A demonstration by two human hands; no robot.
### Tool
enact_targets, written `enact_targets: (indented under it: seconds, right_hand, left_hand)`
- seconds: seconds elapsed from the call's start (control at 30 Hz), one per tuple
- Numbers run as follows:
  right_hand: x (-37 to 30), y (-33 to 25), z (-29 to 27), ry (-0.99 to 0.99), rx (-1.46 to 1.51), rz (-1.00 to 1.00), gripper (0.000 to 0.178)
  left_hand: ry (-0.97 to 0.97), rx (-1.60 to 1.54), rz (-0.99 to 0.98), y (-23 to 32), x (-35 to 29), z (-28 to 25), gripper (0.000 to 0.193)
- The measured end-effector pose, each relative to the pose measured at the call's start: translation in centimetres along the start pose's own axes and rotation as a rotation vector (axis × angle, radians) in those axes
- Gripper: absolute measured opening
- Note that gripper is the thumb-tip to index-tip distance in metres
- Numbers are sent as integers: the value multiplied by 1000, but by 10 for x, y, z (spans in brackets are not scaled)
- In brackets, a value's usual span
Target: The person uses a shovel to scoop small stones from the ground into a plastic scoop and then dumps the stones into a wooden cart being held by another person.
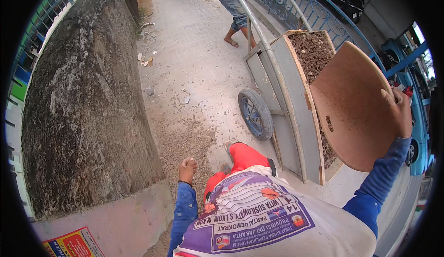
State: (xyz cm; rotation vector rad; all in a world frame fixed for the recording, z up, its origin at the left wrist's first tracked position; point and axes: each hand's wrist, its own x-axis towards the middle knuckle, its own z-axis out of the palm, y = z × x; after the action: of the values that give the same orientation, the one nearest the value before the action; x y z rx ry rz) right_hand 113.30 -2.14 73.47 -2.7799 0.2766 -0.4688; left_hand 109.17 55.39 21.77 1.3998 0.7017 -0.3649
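Note:
My right hand (400,109) grips the far-right edge of a brown curved panel (356,104), fingers over its rim. The panel has a slot-shaped hole near its lower left side. It leans tilted against the long grey cart (289,95), partly over the gravel (309,51) loaded inside. My left hand (187,170) hangs low beside the old wall, above gravel scattered on the ground (180,141). Its fingers are curled in, and nothing shows in them.
At the cart's far end a person (233,7) stands between its metal handles. A rubber-tyred wheel (255,114) is on its left side. A rough stained wall (88,104) borders the path on the left, and a blue railing (319,12) runs on the right.

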Motion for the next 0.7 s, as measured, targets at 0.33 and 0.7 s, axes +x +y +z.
enact_targets:
  seconds: [0.33,0.7]
  right_hand:
    - [-58,-39,247,1,998,381,33]
    - [-186,50,341,-384,1063,505,47]
  left_hand:
    - [-377,-533,-470,13,-94,134,87]
    - [-210,-497,-405,-112,-135,97,37]
